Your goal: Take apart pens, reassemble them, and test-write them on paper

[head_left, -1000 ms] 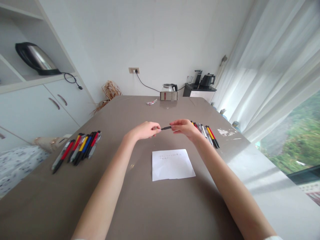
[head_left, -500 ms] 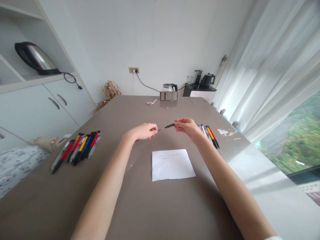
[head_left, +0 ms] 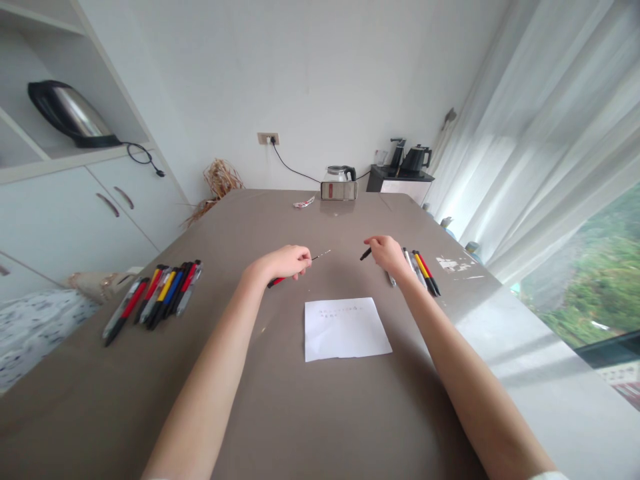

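My left hand (head_left: 285, 261) is closed around a red pen body (head_left: 275, 281), and its thin refill tip (head_left: 321, 255) sticks out to the right. My right hand (head_left: 387, 253) pinches a small black pen tip piece (head_left: 365, 254), held apart from the refill. Both hands hover over the brown table (head_left: 280, 400), just beyond a white sheet of paper (head_left: 346, 327). A row of several pens (head_left: 423, 269) lies right of my right hand. Another group of several coloured pens (head_left: 155, 295) lies far to the left.
A phone on a stand (head_left: 339, 191) and a small wrapper (head_left: 303, 202) sit at the table's far end. A kettle (head_left: 70, 115) rests on the left shelf. A side table with a black kettle (head_left: 415, 159) stands at the back right, next to curtains.
The pen has come apart. My right hand pulled the black tip piece off to the right, exposing the refill in the part my left hand holds. The hands moved apart.
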{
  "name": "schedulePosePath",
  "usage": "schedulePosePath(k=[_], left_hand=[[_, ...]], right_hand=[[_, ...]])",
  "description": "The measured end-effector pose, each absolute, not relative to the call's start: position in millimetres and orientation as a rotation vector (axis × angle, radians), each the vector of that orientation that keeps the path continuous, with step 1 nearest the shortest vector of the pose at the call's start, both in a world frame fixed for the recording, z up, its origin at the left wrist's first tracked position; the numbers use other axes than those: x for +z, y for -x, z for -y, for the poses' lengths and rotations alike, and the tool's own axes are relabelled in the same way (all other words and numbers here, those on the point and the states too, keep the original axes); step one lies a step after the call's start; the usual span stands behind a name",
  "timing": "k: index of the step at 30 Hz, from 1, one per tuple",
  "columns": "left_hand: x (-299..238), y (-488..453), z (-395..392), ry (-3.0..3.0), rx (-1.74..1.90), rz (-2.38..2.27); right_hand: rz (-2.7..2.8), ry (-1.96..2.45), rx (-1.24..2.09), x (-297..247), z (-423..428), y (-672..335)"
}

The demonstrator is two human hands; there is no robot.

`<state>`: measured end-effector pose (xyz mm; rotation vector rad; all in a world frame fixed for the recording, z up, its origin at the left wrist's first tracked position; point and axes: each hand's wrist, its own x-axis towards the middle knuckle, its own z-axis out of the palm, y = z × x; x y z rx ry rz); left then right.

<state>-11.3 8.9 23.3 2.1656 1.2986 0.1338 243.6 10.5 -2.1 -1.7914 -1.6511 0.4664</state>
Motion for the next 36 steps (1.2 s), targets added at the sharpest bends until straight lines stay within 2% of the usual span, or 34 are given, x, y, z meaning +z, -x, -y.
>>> schedulePosePath(k=[3,8,16,22,24,29,36], left_hand=[[22,11,-9,-2.152,0.129,-1.300],[20,10,-11,-2.141,0.132,-1.313],[20,1,-6,-2.137,0.116,-1.335],[19,-4,-5,-2.130,0.141,-1.325],[17,-6,-5,-2.136,0.160,-1.299],[14,-13,-4,-2.155,0.177,-1.276],[11,-22,0,-2.182,0.221,-1.189]], right_hand=[[1.958,1.895,0.253,-7,-9,-244],[2.234,1.901,0.263,-24,-11,-239],[2.280,1.915,0.203,-38,-13,-237],[2.121,1.892,0.161,-25,-13,-235],[2.013,1.802,0.287,-17,-11,-229],[1.733,1.434,1.016,-5,-1,-206],[1.422,1.363,1.143,-3,3,-199]])
